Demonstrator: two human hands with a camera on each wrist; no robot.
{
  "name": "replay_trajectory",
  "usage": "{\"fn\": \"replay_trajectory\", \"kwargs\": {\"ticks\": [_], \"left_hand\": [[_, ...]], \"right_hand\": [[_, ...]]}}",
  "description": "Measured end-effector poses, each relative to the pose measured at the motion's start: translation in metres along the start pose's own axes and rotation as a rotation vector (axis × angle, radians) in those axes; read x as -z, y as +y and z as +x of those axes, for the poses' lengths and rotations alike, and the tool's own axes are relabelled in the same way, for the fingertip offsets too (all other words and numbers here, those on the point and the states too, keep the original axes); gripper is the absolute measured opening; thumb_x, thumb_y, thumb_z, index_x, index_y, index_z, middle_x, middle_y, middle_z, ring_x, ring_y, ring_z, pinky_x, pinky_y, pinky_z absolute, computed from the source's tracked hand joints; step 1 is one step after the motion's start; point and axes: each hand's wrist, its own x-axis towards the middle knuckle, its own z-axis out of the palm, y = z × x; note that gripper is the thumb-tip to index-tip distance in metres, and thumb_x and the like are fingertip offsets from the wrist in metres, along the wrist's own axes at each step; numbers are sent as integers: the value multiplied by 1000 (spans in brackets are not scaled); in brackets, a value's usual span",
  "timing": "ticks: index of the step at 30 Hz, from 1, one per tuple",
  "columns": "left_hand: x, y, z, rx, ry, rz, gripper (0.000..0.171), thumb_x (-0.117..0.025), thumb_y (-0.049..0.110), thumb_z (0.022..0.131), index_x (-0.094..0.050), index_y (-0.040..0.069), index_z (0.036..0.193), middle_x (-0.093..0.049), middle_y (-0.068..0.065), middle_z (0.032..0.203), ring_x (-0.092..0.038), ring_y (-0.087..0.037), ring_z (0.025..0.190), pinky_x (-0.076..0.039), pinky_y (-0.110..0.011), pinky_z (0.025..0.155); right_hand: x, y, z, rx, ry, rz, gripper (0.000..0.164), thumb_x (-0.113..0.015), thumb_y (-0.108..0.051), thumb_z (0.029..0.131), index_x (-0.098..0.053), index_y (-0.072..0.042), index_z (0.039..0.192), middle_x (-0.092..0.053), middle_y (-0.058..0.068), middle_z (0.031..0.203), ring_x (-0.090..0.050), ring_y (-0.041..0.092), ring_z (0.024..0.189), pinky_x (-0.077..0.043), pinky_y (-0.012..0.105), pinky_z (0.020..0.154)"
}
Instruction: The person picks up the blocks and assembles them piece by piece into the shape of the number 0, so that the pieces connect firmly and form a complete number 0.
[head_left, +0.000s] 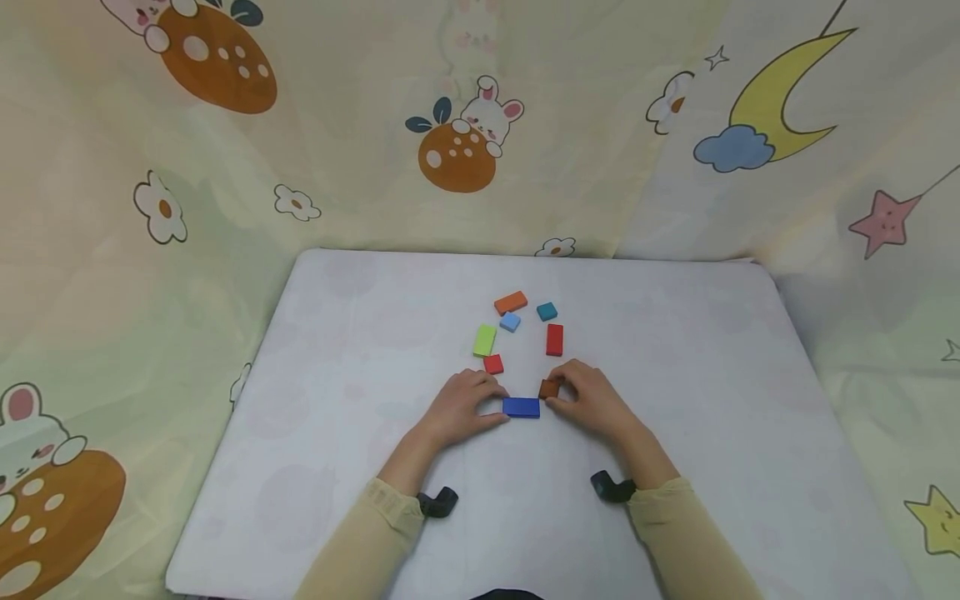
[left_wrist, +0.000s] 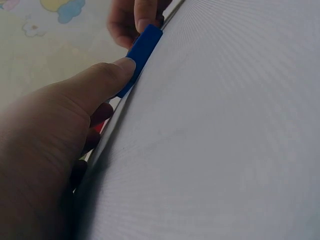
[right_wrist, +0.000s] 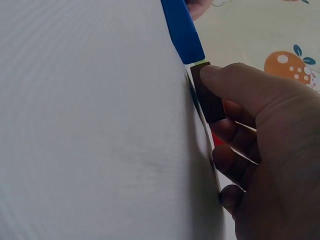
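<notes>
Blue block (head_left: pixel 521 407), long axis nine-to-three.
Left hand (head_left: pixel 461 408) pinches its nine-o'clock end; right hand (head_left: pixel 597 402) pinches brown block (head_left: pixel 549 389) just beside, at two o'clock.

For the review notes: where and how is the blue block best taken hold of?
Probably across the long sides of the blue block, near its left end, coming from the left: its length runs left to right in the head view, and the brown block in the right hand crowds its right end.
</notes>
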Motion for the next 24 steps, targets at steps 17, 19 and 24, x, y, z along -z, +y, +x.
{"fn": "replay_trajectory", "kwargs": {"ticks": [17,19,24], "left_hand": [[0,-1,0,-6,18,-4,37,-68,57,86,-68,33,116,-63,16,113,-55,-8,109,-49,-33,97],[-1,-1,0,-5,17,0,38,-68,57,86,-68,34,116,-63,16,113,-55,-8,109,-48,-33,97],[-1,-1,-1,-11,22,0,41,-67,59,86,-67,34,118,-63,16,114,-55,-8,110,-48,-33,98]], "right_hand": [[-5,3,-3,4,26,-24,35,-77,-32,85,-62,-22,115,-63,-3,110,-56,19,106,-48,45,97],[-6,4,-3,8,33,-25,35,-77,-32,85,-62,-23,115,-63,-3,110,-56,18,106,-47,45,97],[-8,6,-4,22,45,-24,35,-77,-32,85,-62,-23,115,-63,-4,109,-56,18,105,-47,45,96]]}}
